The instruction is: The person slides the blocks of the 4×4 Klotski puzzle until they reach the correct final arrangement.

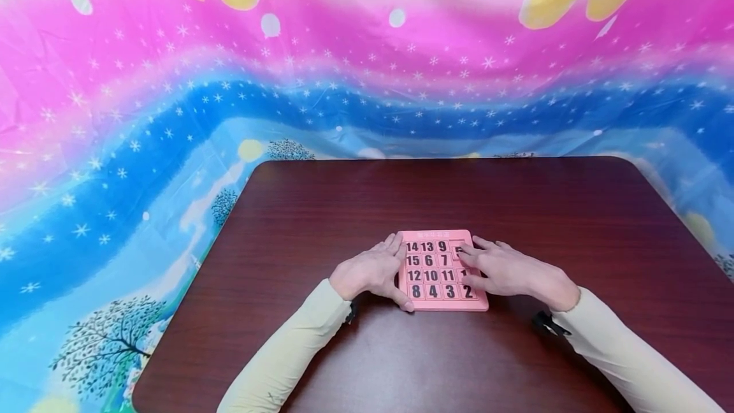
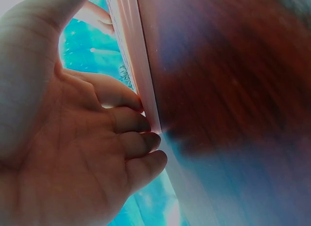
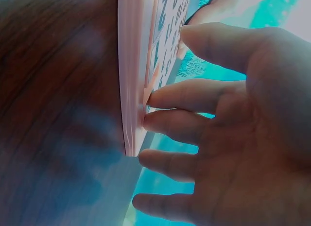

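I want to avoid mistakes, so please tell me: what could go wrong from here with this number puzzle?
The 5 tile sits out of line with the 9 tile, so it might jam. The right fingers hide part of it, so a wrong push could go unnoticed. If the left fingers ease away from the edge of the number puzzle, it may slide on the table.
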### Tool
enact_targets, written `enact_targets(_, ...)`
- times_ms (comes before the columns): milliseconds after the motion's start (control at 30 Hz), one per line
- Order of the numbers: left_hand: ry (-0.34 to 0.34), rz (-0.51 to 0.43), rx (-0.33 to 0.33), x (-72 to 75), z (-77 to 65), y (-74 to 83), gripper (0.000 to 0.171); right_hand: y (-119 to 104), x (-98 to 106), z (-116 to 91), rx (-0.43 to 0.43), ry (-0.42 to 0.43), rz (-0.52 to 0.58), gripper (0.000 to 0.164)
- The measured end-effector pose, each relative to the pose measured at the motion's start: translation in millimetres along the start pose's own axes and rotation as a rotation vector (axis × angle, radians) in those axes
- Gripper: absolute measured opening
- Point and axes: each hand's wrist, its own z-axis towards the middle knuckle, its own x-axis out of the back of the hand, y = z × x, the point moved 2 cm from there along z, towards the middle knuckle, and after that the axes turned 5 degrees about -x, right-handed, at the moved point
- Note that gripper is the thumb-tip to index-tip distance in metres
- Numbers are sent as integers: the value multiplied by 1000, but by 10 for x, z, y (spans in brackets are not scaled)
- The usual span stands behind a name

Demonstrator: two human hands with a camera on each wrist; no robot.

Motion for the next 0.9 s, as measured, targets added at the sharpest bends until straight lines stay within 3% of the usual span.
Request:
enact_targets(267, -2, -20, -9, -1, -10, 4, 130, -24, 16, -41, -53, -78, 34, 59)
enact_targets(567, -10, -20, -6, 28, -14, 4, 131, -26, 49, -51, -1, -30, 9, 51)
enact_targets(900, -3, -10, -9, 25, -20, 5, 130, 29, 11, 12, -23, -3, 19, 52)
